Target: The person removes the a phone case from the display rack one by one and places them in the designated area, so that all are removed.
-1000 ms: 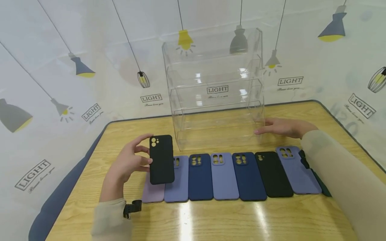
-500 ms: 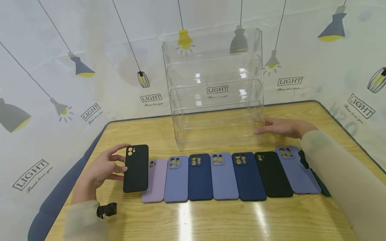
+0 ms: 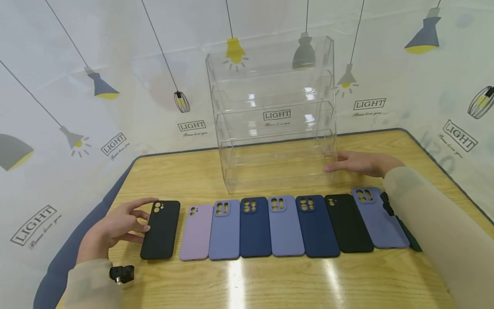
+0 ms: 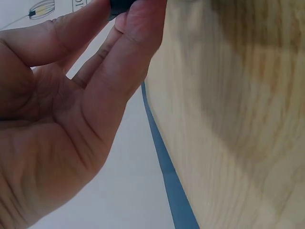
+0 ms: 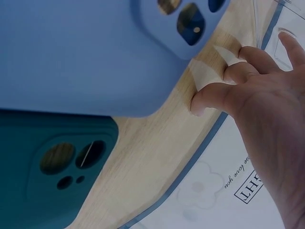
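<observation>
My left hand [image 3: 115, 223] pinches a black phone case [image 3: 161, 229] by its left edge, low over the table at the row's left end. In the left wrist view, only a dark corner of the case [image 4: 120, 5] shows at the fingertips. Beside it lies a pink-lilac phone case [image 3: 197, 231]. My right hand [image 3: 360, 163] holds the lower right side of a clear tiered display rack [image 3: 278, 148], thumb in front and fingers behind. In the right wrist view, its fingers [image 5: 209, 98] are bent and spread around the rack's faint edges.
Rightward along the row lie periwinkle, navy and black cases, including a black case [image 3: 349, 223] and a periwinkle case [image 3: 380, 219]. A dark green case [image 5: 62, 176] is partly under the right sleeve. A printed backdrop [image 3: 154, 64] rises behind the wooden table [image 3: 285, 283].
My left hand has carried the black case left and down, from over the lilac case to beside it. My right hand has stayed at the rack.
</observation>
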Available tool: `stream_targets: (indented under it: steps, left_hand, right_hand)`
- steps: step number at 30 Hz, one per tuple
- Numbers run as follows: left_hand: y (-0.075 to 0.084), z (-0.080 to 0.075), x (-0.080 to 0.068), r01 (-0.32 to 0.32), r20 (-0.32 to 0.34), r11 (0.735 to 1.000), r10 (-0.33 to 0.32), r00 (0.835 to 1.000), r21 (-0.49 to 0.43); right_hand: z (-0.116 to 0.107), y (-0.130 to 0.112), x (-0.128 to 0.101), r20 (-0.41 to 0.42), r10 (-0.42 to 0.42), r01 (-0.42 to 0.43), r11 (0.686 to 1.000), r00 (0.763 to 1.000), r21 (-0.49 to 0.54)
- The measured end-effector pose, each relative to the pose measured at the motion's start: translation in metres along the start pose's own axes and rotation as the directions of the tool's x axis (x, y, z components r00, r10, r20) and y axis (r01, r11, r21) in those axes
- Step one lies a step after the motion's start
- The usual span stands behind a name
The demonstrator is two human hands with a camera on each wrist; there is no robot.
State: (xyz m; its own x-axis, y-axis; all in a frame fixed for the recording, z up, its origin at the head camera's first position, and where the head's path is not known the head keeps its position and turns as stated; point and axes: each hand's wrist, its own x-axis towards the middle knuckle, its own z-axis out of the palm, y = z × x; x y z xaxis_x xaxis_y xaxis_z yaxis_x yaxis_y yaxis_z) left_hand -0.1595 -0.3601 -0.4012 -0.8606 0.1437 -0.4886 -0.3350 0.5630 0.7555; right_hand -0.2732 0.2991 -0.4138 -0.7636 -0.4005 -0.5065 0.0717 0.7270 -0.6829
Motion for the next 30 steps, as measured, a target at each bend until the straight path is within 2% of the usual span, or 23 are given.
stream_targets:
  steps: [20, 25, 30]
  left_hand:
    - [-0.012, 0.013, 0.015, 0.004, 0.065, 0.999, 0.000, 0.998, -0.049]
    - [-0.015, 0.013, 0.014, 0.003, 0.081, 0.999, 0.001, 0.997, -0.051]
    - [-0.016, 0.012, 0.012, -0.003, 0.065, 1.000, 0.005, 0.998, -0.024]
  right_hand:
    - [-0.001, 0.005, 0.001, -0.006, -0.003, 0.003, 1.000, 1.000, -0.006]
    - [-0.001, 0.005, 0.002, -0.007, -0.004, 0.004, 1.000, 1.000, -0.007]
    - [0.000, 0.005, 0.002, -0.014, 0.004, -0.005, 1.000, 1.000, -0.014]
